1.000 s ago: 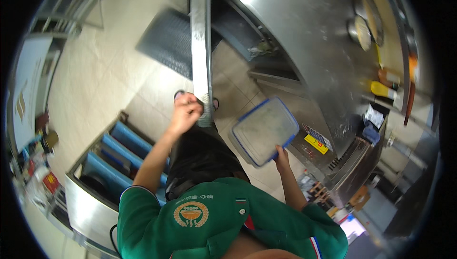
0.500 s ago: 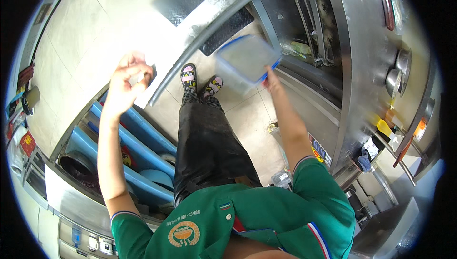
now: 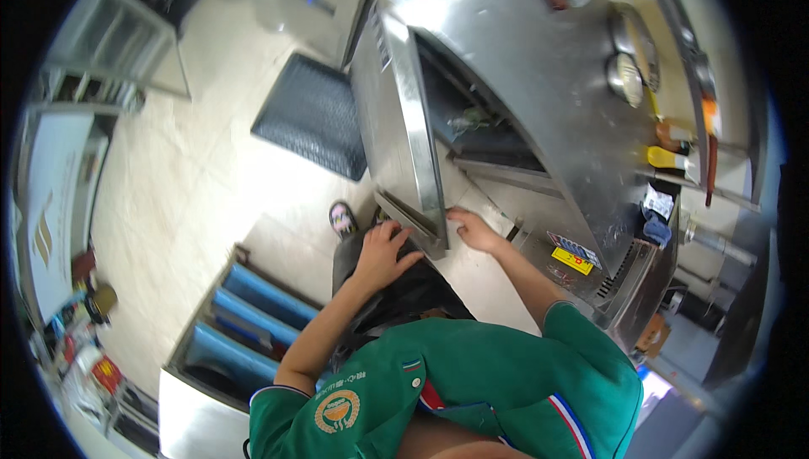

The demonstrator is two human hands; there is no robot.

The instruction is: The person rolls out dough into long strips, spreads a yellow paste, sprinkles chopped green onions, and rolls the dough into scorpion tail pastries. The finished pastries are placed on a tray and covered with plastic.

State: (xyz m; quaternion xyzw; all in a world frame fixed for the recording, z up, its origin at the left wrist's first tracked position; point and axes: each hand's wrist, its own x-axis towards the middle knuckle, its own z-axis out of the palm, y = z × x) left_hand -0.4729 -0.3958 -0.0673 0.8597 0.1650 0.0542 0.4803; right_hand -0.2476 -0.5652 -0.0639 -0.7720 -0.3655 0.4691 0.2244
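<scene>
A stainless steel cabinet door stands partly open in front of me, its bright edge toward me. My left hand is at the near end of the door, by a slanted recessed strip. The fingers of that hand are spread and hold nothing that I can see. On the other side of the door edge is my right hand, empty, its fingers stretched toward the metal. Whether its fingertips touch the door I cannot tell. Behind the door, the dark cabinet inside shows some blurred items.
A steel counter runs along the right, with metal bowls and a yellow bottle at its far side. A black mat lies on the floor. Blue dividers stand in an open unit at the lower left.
The clear blue-rimmed container has left my right hand and is out of view. The door has swung further toward the cabinet. Both hands have come together at its near edge; my view has turned.
</scene>
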